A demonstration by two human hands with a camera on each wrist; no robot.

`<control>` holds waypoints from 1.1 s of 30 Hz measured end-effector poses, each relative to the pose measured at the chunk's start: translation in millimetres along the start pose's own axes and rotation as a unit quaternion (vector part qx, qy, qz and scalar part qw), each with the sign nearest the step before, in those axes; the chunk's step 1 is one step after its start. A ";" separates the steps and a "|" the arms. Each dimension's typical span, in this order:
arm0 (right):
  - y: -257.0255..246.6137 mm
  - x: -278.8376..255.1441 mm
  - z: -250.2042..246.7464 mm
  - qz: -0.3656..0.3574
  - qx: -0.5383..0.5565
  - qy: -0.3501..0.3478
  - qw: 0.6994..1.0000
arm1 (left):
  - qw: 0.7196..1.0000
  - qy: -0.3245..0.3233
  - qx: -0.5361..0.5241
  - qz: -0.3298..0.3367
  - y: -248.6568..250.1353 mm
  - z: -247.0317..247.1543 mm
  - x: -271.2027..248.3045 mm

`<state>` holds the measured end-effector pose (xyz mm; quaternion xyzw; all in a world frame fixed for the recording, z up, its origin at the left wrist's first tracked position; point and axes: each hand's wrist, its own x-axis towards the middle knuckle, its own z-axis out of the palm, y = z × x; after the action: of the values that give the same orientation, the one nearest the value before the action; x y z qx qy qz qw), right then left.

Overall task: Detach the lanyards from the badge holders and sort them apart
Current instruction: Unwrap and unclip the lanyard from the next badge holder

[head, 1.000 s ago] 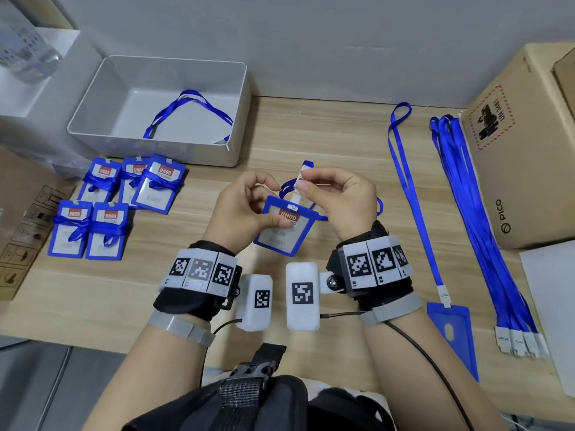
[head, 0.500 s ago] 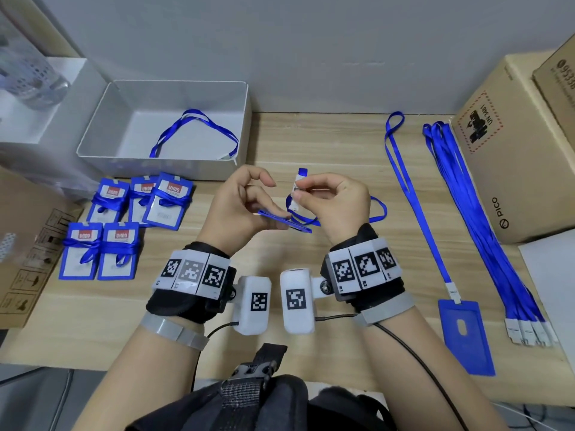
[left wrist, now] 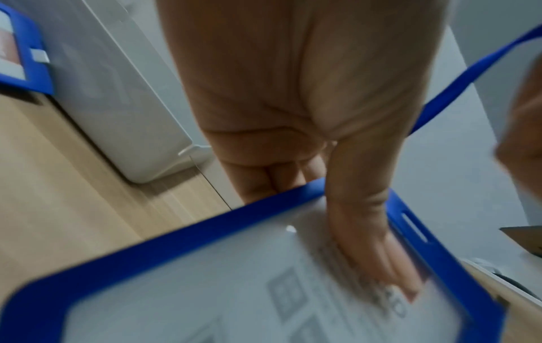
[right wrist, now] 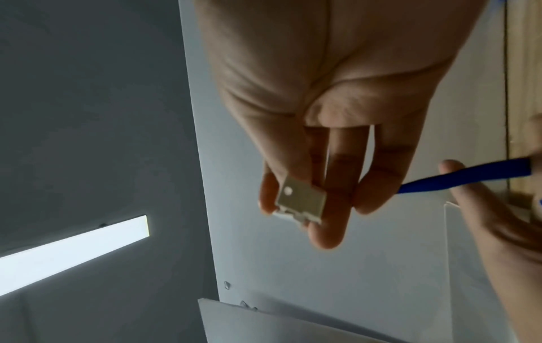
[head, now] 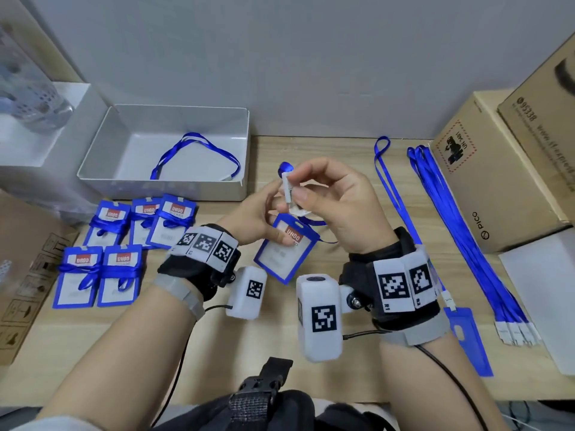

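Note:
My left hand grips a blue-framed badge holder above the table, thumb on its red-labelled card. In the left wrist view the thumb presses the holder, and its top slot shows nothing through it. My right hand pinches the lanyard's white clip just above the holder, between thumb and fingers. The right wrist view shows the same clip at my fingertips. The blue lanyard strap trails behind my hands, mostly hidden.
A white bin at back left holds one lanyard. Several strap-wrapped badges lie left. Right: loose lanyards, a lanyard with a blue holder, cardboard boxes.
Both hands have lifted. The holder, edge-on half a second ago, now faces the camera. The clip sits higher, above the holder's top.

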<state>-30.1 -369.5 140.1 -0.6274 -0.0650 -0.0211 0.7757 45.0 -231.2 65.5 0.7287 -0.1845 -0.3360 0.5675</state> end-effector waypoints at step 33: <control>115.4 80.7 21.2 0.259 -0.093 0.162 0.948 | 0.963 0.256 -0.049 -0.062 -26.4 -124.2 4.5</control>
<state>61.4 -320.4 42.7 -0.6800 0.2281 0.0732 0.6930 132.0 -139.3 55.3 0.7720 0.0289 -0.1811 0.6086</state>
